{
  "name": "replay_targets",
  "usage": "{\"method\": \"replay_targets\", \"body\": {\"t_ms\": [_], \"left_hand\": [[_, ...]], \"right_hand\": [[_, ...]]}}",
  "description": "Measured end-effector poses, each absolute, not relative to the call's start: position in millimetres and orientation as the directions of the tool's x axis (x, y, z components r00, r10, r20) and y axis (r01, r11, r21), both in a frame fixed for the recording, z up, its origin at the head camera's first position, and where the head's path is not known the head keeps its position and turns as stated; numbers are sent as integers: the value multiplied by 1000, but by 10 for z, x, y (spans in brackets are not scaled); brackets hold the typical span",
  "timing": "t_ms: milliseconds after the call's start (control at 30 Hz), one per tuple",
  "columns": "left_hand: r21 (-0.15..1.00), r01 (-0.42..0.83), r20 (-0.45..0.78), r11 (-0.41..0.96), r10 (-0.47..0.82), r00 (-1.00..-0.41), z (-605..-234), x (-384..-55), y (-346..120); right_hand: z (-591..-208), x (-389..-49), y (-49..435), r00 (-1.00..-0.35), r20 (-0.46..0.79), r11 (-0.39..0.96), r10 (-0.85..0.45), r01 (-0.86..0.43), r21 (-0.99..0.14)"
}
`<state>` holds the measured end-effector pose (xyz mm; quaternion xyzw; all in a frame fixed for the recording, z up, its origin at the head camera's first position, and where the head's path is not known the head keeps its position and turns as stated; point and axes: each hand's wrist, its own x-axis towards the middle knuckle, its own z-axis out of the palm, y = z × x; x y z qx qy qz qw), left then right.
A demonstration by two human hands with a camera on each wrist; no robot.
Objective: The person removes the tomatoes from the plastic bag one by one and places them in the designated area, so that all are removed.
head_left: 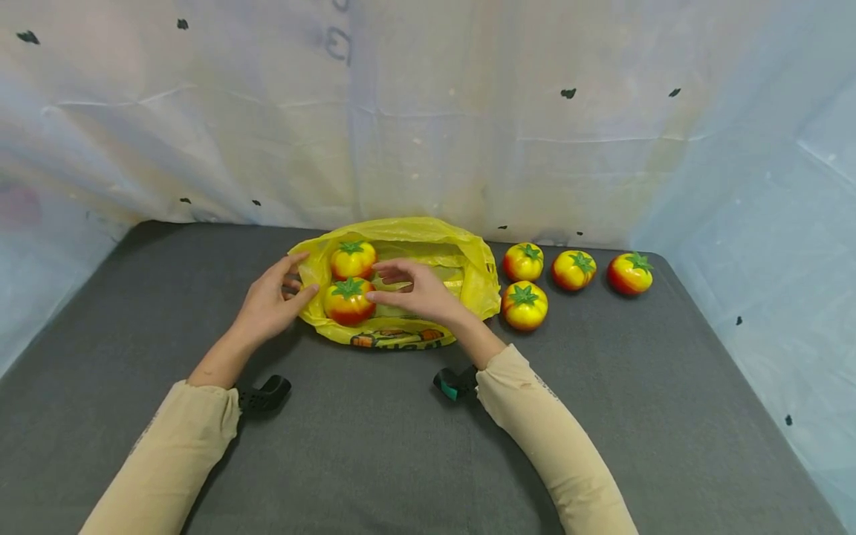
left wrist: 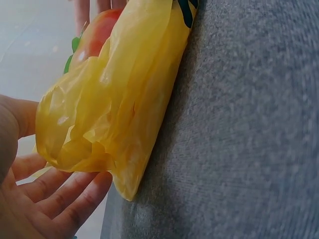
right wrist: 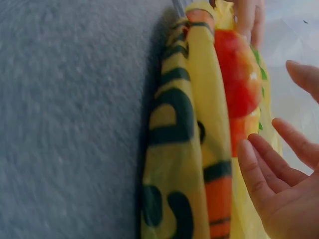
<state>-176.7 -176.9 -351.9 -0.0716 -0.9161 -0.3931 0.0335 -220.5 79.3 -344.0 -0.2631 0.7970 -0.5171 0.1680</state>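
Gray tabletop (head_left: 368, 446) bears a bag (head_left: 481, 279), left hand (head_left: 270, 299) spread against it, right hand (head_left: 424, 293) relaxed.

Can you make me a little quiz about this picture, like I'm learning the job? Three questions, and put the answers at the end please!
1. How many red-and-yellow fruits lie outside the yellow bag?

2. True or false: the right hand is over the fruits outside the yellow bag.

3. Where is the left hand?
A) At the left end of the yellow bag
B) At the right end of the yellow bag
C) Away from the yellow bag

Key:
1. Four.
2. False. It is at the bag's opening, next to the two fruits inside.
3. A.
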Motion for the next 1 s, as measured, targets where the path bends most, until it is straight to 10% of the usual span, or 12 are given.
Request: {"method": "replay_targets", "body": {"t_ms": [1000], "left_hand": [[709,172,131,684,112,-985,-3530,-1765,-1741]], "right_hand": [[-3511,-2129,611,-791,-28,436,-611,-307,-846]]}}
